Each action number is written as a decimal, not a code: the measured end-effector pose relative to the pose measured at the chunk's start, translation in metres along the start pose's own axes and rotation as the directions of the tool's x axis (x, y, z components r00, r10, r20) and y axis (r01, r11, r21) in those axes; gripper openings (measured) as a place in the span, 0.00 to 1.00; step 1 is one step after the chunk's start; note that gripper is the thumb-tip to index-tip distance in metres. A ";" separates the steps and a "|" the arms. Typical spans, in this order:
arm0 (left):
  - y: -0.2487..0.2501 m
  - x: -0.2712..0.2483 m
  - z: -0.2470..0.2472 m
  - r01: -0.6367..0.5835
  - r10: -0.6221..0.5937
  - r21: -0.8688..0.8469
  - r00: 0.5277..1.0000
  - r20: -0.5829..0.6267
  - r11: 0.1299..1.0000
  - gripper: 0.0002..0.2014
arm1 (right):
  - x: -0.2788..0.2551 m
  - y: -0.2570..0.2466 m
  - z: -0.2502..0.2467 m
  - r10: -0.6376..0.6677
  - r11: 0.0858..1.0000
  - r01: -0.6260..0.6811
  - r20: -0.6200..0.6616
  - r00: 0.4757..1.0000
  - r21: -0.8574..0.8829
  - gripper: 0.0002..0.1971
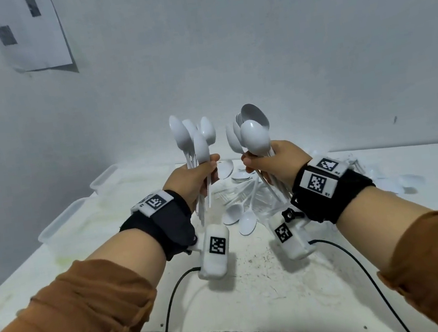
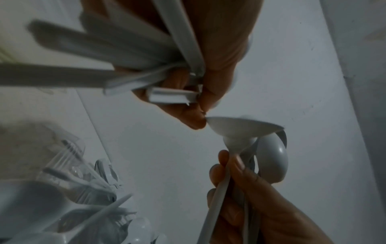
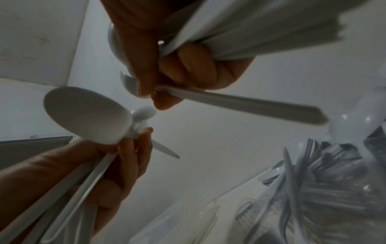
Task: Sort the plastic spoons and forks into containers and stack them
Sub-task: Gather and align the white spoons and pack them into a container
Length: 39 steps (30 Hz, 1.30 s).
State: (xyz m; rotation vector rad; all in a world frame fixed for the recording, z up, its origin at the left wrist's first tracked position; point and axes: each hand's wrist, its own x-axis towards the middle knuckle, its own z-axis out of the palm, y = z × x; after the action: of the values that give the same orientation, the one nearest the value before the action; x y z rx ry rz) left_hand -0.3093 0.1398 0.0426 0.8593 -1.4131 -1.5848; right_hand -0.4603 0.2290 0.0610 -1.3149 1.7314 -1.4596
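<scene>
Gripping spoon bunches upright, left hand (image 1: pixel 197 180) and right hand (image 1: pixel 274 163); empty containers (image 1: pixel 62 221) lie left of frame, nearer the left hand.

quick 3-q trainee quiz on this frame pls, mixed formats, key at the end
1. True or false: the left hand holds only forks.
2. Where do the two clear containers sit? A) at the table's left edge B) stacked in the middle C) under the right hand
3. Fill in: the loose cutlery pile lies on the table ____ the two raised hands.

Key: 1 false, it grips a bunch of white spoons, bowls up; 2 A; 3 between.
</scene>
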 end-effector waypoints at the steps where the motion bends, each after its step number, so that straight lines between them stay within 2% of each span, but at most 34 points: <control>1: -0.002 0.000 0.000 0.004 -0.004 -0.039 1.000 0.012 0.999 0.08 | -0.001 0.001 0.000 -0.006 1.000 0.006 -0.004 1.000 0.018 0.05; 5: -0.006 -0.001 0.000 0.017 -0.012 -0.096 0.999 0.051 0.995 0.08 | -0.004 0.006 0.004 -0.014 0.993 0.016 -0.011 1.000 0.120 0.05; 9: -0.006 -0.006 0.006 0.041 -0.041 0.009 0.996 0.085 0.999 0.02 | -0.009 0.004 0.011 -0.040 0.981 0.037 0.007 0.999 0.191 0.05; 14: -0.009 -0.003 0.007 0.014 -0.024 0.169 0.998 0.056 0.986 0.12 | -0.008 0.004 0.015 -0.054 0.976 0.054 -0.005 0.999 0.210 0.06; 17: -0.010 -0.002 0.005 0.029 -0.033 0.184 0.999 0.021 0.983 0.15 | -0.005 0.006 0.014 -0.045 0.972 0.046 -0.010 0.999 0.231 0.06; 23: -0.012 -0.001 -0.002 0.046 -0.058 0.176 0.996 0.062 0.983 0.10 | -0.004 0.009 0.015 -0.040 0.974 0.039 0.000 0.999 0.221 0.04; 34: -0.007 -0.012 -0.005 -0.020 -0.002 0.147 0.990 0.144 0.989 0.04 | -0.007 0.010 0.020 0.029 0.957 -0.043 0.052 0.998 0.288 0.05; 39: -0.004 -0.019 -0.003 -0.069 0.030 0.226 0.985 0.172 0.972 0.13 | -0.013 0.008 0.025 0.021 0.955 -0.047 0.091 0.996 0.293 0.06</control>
State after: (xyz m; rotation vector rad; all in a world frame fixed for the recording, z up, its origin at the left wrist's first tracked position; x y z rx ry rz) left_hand -0.2986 0.1561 0.0377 0.8316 -1.7529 -1.5023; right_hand -0.4367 0.2299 0.0436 -1.1656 1.4085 -1.5472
